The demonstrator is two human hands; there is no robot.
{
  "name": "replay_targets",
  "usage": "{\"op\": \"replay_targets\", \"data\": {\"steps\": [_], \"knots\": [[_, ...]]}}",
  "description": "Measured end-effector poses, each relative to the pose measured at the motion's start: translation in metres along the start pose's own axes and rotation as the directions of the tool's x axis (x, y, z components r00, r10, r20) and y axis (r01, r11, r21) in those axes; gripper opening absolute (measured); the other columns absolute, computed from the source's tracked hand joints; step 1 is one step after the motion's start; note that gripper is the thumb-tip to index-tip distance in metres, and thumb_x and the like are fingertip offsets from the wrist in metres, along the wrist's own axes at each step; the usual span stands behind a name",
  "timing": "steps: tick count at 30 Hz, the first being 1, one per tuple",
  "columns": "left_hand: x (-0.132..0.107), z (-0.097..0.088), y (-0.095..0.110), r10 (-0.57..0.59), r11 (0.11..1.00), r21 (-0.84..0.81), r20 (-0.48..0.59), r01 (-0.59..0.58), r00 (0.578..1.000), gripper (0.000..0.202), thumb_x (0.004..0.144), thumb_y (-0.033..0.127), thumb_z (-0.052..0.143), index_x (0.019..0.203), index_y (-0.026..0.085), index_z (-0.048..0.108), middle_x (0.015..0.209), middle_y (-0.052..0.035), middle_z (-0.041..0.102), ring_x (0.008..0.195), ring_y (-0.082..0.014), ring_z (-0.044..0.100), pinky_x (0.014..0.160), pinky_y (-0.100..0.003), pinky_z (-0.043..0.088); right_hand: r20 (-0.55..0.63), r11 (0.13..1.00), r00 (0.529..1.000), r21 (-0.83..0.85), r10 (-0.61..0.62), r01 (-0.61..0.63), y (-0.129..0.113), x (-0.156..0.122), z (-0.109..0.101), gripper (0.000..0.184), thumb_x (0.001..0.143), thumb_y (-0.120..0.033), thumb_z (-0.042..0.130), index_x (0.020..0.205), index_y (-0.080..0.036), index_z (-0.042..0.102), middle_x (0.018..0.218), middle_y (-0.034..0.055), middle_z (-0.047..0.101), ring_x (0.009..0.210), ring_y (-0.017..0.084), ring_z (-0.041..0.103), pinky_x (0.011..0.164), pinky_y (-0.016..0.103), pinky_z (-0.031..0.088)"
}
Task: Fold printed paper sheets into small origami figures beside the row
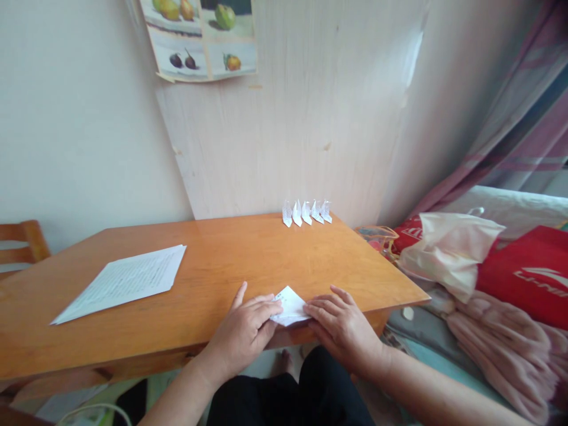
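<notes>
A small piece of folded white paper (290,304) lies at the front edge of the table, its pointed tip facing away from me. Some print shows on its upper face. My left hand (249,326) grips its left corner, the fingertips on top and the index finger or another digit raised to the side. On the right corner, my right hand (341,326) presses with its fingers on top and the thumb low at the edge. Both hands are closed on the paper, and their fingertips cover its sides.
A stack of printed sheets (128,281) rests on the left of the wooden table (231,248). Several folded paper shapes (306,213) stand in a row at the back edge. Right of the table are a cream bag (452,245), a red bag (528,278) and pink cloth (506,343).
</notes>
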State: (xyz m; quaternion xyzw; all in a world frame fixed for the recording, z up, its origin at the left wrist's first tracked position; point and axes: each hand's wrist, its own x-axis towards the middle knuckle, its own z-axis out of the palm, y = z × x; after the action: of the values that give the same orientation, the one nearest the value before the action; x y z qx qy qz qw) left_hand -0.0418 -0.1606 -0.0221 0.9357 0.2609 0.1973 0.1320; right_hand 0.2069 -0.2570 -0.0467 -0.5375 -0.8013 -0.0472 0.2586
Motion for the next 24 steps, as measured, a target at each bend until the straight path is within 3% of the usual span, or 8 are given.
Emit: {"op": "replay_targets", "data": {"steps": [5, 7, 10, 14, 17, 20, 24], "knots": [[0.008, -0.011, 0.006, -0.074, 0.987, -0.152, -0.088, 0.06, 0.993, 0.025, 0.102, 0.033, 0.044, 0.113, 0.028, 0.066, 0.114, 0.0006, 0.074, 0.107, -0.0173, 0.067, 0.124, -0.054, 0.004, 0.003, 0.99, 0.996, 0.105, 0.091, -0.09, -0.006, 0.016, -0.014, 0.024, 0.099, -0.027, 0.046, 0.102, -0.023, 0.07, 0.09, 0.0059, 0.072, 0.09, 0.022, 0.064, 0.094, 0.041, 0.041], [0.013, -0.017, 0.011, -0.132, 0.953, -0.289, -0.107, 0.096, 0.985, 0.026, 0.101, 0.036, 0.045, 0.113, 0.026, 0.066, 0.114, -0.001, 0.073, 0.107, -0.0191, 0.066, 0.123, -0.052, 0.019, -0.046, 0.951, 0.98, 0.254, 0.191, -0.174, -0.008, 0.025, -0.02, 0.022, 0.098, -0.029, 0.048, 0.102, -0.022, 0.068, 0.091, 0.0051, 0.071, 0.089, 0.021, 0.063, 0.085, 0.034, 0.044], [0.019, -0.024, 0.017, -0.231, 0.796, -0.592, -0.107, 0.125, 0.967, 0.031, 0.098, 0.038, 0.051, 0.123, 0.02, 0.06, 0.122, -0.0087, 0.07, 0.111, -0.0234, 0.065, 0.105, -0.043, 0.046, -0.01, 0.811, 0.941, 0.51, 0.337, -0.285, -0.007, 0.037, -0.026, 0.02, 0.096, -0.032, 0.05, 0.101, -0.02, 0.066, 0.091, 0.0038, 0.071, 0.085, 0.019, 0.063, 0.077, 0.029, 0.047], [0.028, -0.024, 0.02, -0.311, 0.58, -0.805, -0.077, 0.125, 0.947, 0.041, 0.094, 0.037, 0.059, 0.128, 0.016, 0.05, 0.123, -0.0125, 0.068, 0.109, -0.0247, 0.066, 0.092, -0.037, 0.053, 0.073, 0.66, 0.905, 0.66, 0.42, -0.359, -0.002, 0.048, -0.024, 0.024, 0.094, -0.037, 0.049, 0.101, -0.019, 0.063, 0.092, 0.0034, 0.068, 0.084, 0.018, 0.061, 0.074, 0.027, 0.047], [0.033, -0.017, 0.019, -0.362, 0.524, -0.837, -0.054, 0.155, 0.931, 0.043, 0.091, 0.035, 0.062, 0.127, 0.016, 0.047, 0.116, -0.0117, 0.07, 0.102, -0.0236, 0.068, 0.087, -0.036, 0.053, 0.093, 0.634, 0.885, 0.664, 0.455, -0.396, 0.005, 0.05, -0.013, 0.023, 0.092, -0.036, 0.051, 0.1, -0.018, 0.061, 0.084, 0.0016, 0.064, 0.076, 0.016, 0.058, 0.068, 0.026, 0.045], [0.037, -0.007, 0.014, -0.393, 0.517, -0.832, -0.021, 0.201, 0.919, 0.039, 0.091, 0.032, 0.06, 0.124, 0.015, 0.046, 0.112, -0.011, 0.07, 0.096, -0.0216, 0.069, 0.082, -0.035, 0.054, 0.084, 0.662, 0.853, 0.593, 0.515, -0.458, 0.013, 0.05, 0.001, 0.021, 0.09, -0.032, 0.053, 0.104, -0.018, 0.058, 0.076, -0.0011, 0.059, 0.067, 0.015, 0.055, 0.061, 0.025, 0.042], [0.041, 0.003, 0.0, -0.41, 0.615, -0.732, 0.021, 0.293, 0.912, 0.039, 0.093, 0.028, 0.053, 0.128, 0.015, 0.042, 0.104, -0.0096, 0.07, 0.089, -0.0214, 0.069, 0.078, -0.036, 0.054, 0.095, 0.728, 0.824, 0.42, 0.559, -0.542, 0.023, 0.053, 0.013, 0.02, 0.088, -0.028, 0.056, 0.105, -0.019, 0.057, 0.081, -0.0005, 0.062, 0.072, 0.016, 0.058, 0.064, 0.025, 0.04]]}}
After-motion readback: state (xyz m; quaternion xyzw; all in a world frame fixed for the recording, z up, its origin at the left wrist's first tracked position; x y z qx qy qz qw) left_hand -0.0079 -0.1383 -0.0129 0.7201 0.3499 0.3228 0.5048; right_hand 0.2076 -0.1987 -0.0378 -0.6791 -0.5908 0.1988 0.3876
